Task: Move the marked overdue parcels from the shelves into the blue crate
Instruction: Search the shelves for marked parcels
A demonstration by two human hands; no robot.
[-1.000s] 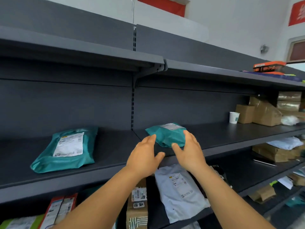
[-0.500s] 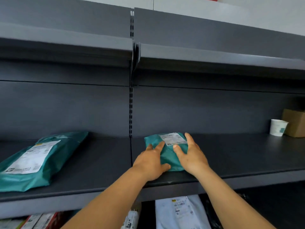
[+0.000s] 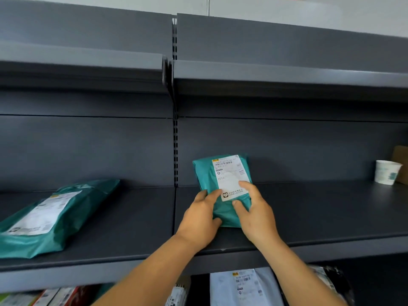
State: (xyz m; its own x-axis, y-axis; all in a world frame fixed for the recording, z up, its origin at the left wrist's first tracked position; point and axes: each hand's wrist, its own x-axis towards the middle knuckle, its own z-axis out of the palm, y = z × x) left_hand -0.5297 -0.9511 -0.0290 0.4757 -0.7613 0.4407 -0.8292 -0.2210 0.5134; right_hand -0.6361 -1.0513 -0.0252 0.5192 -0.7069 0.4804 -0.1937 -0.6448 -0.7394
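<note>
Hands (image 3: 229, 219) cupped around tilted teal parcel (image 3: 223, 186)

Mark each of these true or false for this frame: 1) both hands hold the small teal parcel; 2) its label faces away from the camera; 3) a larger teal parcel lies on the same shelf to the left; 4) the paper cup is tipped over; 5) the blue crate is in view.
1) Both hands hold the small teal parcel. True: the left hand and right hand grip its lower end.
2) Its label faces away from the camera. False: the white label faces the camera.
3) A larger teal parcel lies to the left. True.
4) The paper cup is tipped over. False: it stands upright at the right.
5) The blue crate is in view. False: none shows.
</note>
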